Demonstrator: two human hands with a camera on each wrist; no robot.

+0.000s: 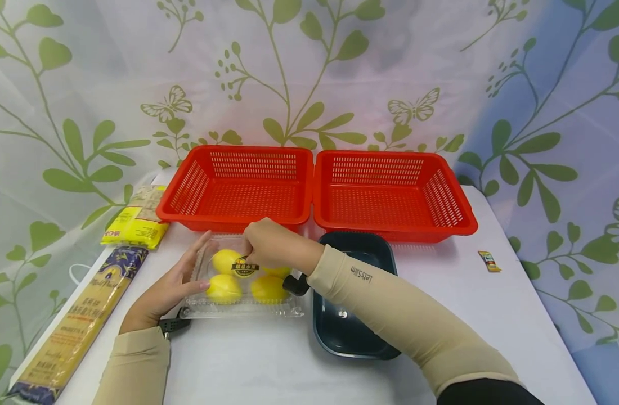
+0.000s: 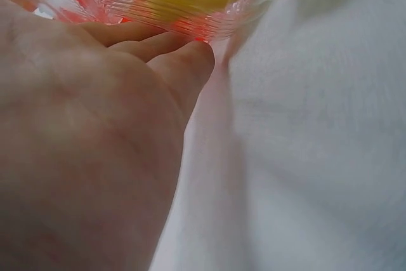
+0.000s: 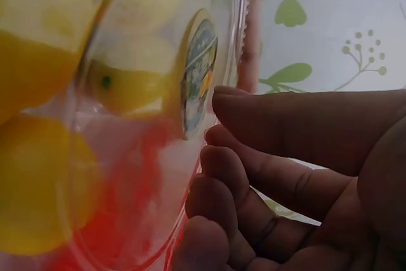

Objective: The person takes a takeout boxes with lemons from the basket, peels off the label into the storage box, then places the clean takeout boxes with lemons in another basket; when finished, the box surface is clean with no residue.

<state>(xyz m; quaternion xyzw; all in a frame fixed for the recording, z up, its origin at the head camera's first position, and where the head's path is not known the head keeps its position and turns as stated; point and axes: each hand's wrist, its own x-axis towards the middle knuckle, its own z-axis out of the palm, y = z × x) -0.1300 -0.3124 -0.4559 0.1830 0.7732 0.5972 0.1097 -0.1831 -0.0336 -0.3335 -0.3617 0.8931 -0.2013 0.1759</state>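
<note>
A clear plastic box point(image 1: 243, 310) with a lid sits on the white table in front of the baskets. Inside it are several yellow lemons point(image 1: 223, 289), and a dark label point(image 1: 245, 268) is on the lid. At the box's left side my left hand point(image 1: 170, 287) holds it, thumb over the lid and fingers along the side; in the left wrist view its fingertips meet the ribbed plastic. My right hand point(image 1: 279, 246) reaches over the lid from the right. Its loosely curled fingers point(image 3: 219, 201) and thumb touch the lid beside the label, in the right wrist view.
Two red baskets, one left point(image 1: 228, 219) and one right point(image 1: 390, 229), stand behind the box. Under my right forearm is a dark tray point(image 1: 350, 332). On the left lie a yellow bag point(image 1: 134, 222) and a long pasta packet point(image 1: 81, 320); a small packet point(image 1: 489, 261) lies right.
</note>
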